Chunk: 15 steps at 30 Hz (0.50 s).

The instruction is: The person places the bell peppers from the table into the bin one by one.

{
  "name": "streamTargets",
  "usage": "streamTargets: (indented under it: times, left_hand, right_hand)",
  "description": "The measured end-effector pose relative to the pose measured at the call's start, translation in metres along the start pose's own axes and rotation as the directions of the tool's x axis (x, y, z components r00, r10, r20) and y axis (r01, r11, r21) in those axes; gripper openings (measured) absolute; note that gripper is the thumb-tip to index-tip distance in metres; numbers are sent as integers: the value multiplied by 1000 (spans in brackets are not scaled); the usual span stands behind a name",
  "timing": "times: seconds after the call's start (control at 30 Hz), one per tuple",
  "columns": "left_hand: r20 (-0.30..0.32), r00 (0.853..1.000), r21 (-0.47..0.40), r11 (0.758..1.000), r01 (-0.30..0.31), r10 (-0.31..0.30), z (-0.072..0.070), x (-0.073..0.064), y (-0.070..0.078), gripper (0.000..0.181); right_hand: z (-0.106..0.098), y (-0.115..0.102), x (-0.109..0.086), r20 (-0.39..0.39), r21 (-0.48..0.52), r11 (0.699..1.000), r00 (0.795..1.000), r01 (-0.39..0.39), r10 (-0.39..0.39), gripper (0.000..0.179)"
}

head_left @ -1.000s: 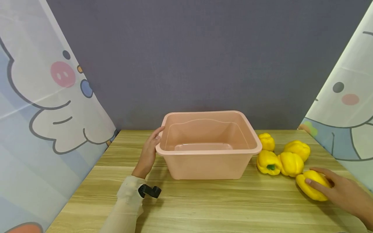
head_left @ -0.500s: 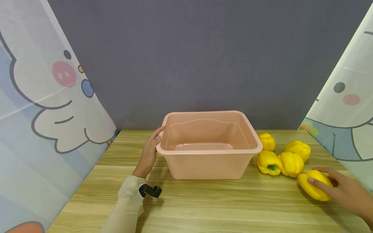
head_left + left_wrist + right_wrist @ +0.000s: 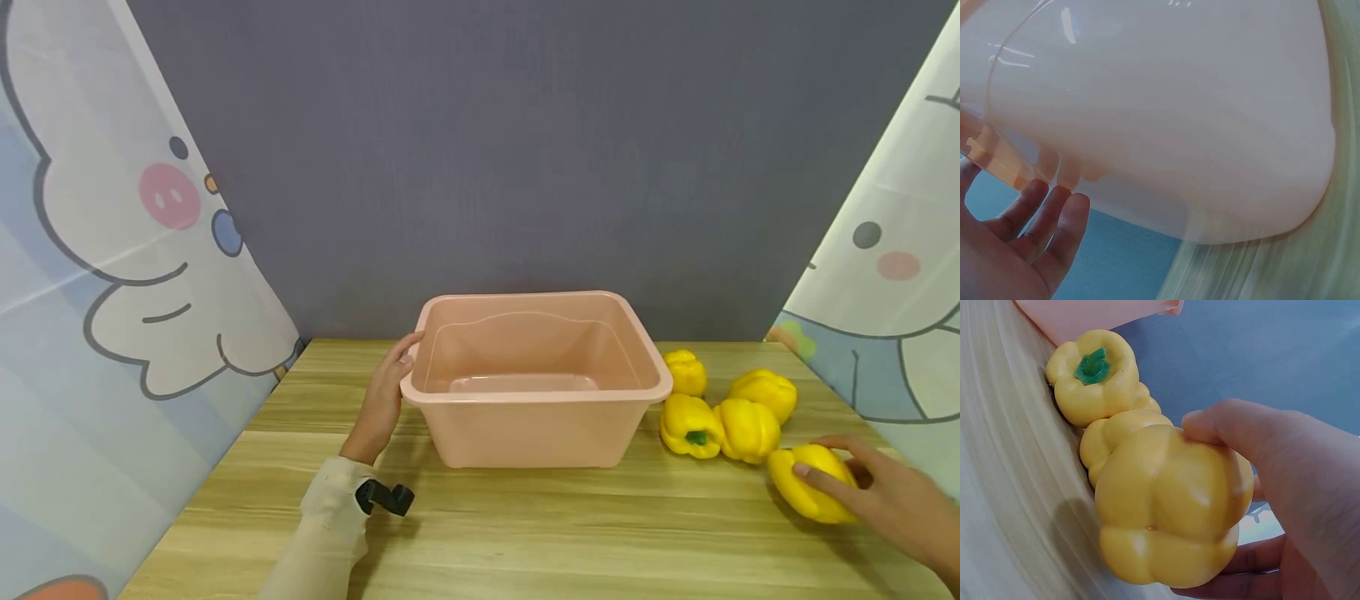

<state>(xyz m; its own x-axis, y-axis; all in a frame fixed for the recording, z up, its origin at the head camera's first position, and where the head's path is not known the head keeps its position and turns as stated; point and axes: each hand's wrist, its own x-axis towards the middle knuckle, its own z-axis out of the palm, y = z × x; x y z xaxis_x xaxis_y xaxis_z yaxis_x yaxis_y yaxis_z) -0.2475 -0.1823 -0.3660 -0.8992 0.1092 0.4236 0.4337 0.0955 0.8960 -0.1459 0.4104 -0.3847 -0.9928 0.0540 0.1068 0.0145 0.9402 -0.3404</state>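
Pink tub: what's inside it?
The head view shows only bare inner walls and part of the floor inside the pink tub; the near inner wall and adjoining floor are hidden behind its front rim.

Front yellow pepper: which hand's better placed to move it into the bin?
Likely the right hand: it grips that pepper; the left hand is farther away, touching the pink bin.

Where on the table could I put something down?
Bare table lies in front of the pink tub, between left sleeve and right hand, also left of that sleeve. Crowded: right of the tub, where four yellow bell peppers cluster.
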Motion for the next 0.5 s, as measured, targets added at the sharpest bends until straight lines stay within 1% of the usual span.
streamTargets:
  times: [0.17, 0.27, 0.37, 0.5]
  left_hand:
    - [-5, 1000, 0, 1000, -4, 4, 1, 0, -2, 48]
    - [3, 1000, -3, 1000, -5, 5, 1, 1, -3, 48]
    - [9, 1000, -8, 1000, -9, 9, 1, 1, -3, 49]
    - [9, 1000, -15, 1000, -15, 16, 1, 1, -3, 48]
  right_hand:
    - [-3, 1, 0, 36, 20, 999, 999, -41, 40, 71]
    - [-6, 2, 0, 64, 43, 997, 996, -61, 59, 74]
    - [-8, 0, 0, 64, 69, 996, 997, -57, 52, 73]
    - [-10, -2, -1, 36, 90, 995, 999, -41, 38, 69]
